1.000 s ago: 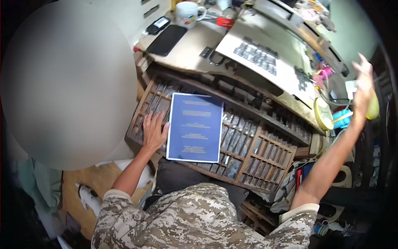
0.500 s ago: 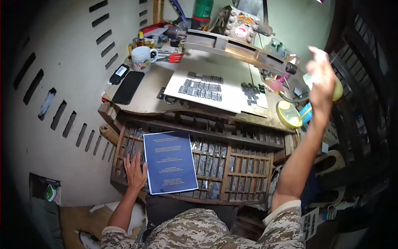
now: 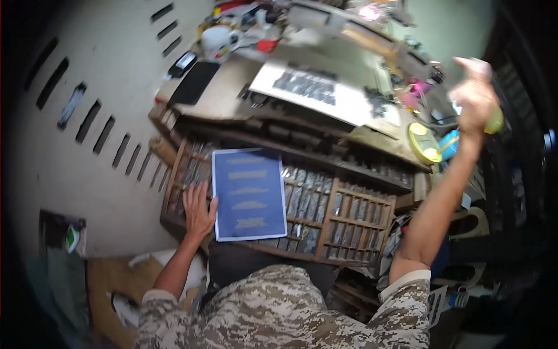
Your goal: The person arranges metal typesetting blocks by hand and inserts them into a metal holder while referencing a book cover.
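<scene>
My left hand (image 3: 199,212) lies with fingers spread on the left end of a wooden type case (image 3: 326,224), beside a blue printed sheet (image 3: 249,195). Its thumb is at the sheet's left edge. The case's compartments hold many small grey metal pieces. At the far right my right hand (image 3: 476,99) is raised, smeared by motion, its fingers bent. A yellow-green rounded thing (image 3: 494,121) shows behind it and seems to be in its grip; the hand hides most of it.
Rows of dark metal type (image 3: 305,86) lie on a white board (image 3: 349,110) on the desk. A black phone (image 3: 195,83), a mug (image 3: 216,43) and a yellow-rimmed bowl (image 3: 423,142) stand around it. A metal bar (image 3: 349,29) crosses above the board.
The whole view has shifted, so the desk and case appear higher and a little further right. My right hand stays raised at the right; my left hand keeps its place beside the sheet.
</scene>
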`<action>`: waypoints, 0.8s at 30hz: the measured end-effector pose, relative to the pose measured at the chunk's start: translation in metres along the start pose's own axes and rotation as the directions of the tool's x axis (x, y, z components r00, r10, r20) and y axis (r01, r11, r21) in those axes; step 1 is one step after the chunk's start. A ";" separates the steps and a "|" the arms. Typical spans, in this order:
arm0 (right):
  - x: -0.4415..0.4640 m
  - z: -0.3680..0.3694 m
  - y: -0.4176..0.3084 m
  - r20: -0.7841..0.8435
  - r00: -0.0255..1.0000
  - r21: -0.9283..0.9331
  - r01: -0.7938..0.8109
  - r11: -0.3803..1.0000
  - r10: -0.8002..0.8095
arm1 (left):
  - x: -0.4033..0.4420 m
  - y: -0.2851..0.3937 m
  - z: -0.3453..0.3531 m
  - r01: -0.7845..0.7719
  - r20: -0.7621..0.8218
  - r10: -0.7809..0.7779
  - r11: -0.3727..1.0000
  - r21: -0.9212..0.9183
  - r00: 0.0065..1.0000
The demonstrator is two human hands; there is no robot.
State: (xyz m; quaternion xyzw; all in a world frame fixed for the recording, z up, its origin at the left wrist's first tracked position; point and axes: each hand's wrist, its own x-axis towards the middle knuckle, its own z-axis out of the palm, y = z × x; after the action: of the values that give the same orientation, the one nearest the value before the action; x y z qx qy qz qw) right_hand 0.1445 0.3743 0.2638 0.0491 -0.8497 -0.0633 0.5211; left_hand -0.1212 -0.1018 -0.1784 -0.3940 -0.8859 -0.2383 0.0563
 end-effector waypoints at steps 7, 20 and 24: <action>-0.016 0.021 -0.018 0.038 0.851 -0.442 -0.456 0.772 0.524 | 0.000 0.005 -0.005 -0.053 -0.059 0.051 0.998 -0.034 0.997; -0.052 -0.003 -0.044 -0.089 0.646 0.252 -0.722 0.644 0.758 | -0.011 -0.004 0.004 -0.002 -0.012 0.002 1.000 -0.011 1.000; -0.085 0.057 -0.074 0.095 0.778 -0.150 -0.605 0.782 0.620 | 0.000 -0.001 0.004 -0.023 -0.006 0.023 1.000 0.009 1.000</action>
State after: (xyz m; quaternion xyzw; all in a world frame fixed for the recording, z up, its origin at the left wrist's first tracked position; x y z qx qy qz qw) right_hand 0.1337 0.3172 0.1518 -0.2636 -0.8488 0.0594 0.4545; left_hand -0.1221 -0.1005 -0.1824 -0.4032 -0.8822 -0.2348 0.0635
